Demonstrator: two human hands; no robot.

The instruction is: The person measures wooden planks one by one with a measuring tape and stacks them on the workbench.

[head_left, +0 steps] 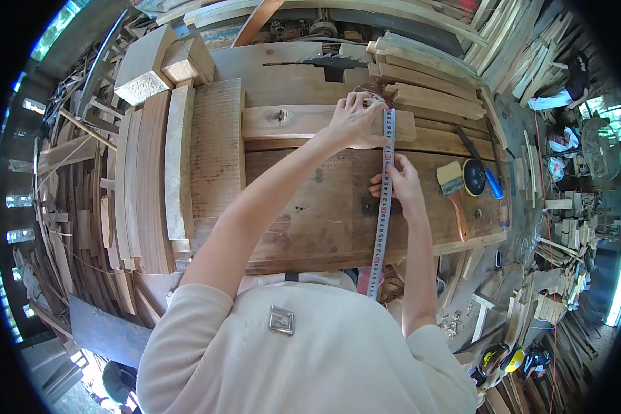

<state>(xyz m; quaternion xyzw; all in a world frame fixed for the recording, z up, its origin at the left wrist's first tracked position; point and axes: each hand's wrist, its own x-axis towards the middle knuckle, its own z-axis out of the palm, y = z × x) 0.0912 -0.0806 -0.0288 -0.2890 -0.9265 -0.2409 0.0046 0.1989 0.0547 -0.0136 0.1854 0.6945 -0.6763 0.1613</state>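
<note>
A wooden board (293,123) with a knot lies crosswise on the workbench. My left hand (357,123) rests over it near its right end, fingers bent toward the far edge, thumb beside the tape. A white tape measure (379,231) has its blade laid across that end and stretched down toward my body. My right hand (405,185) pinches the blade just below the board, thumb on one side and fingers behind. The tape's case is not visible. To the right lie a brush (455,196), a round black disc (473,177) and a blue-handled tool (493,184).
Thick planks (217,148) and two wooden blocks (145,65) are stacked at the left. Several wood strips (431,100) lie at the bench's far right. A slot with a saw blade (334,61) shows at the back. Another person (576,79) is at the far right.
</note>
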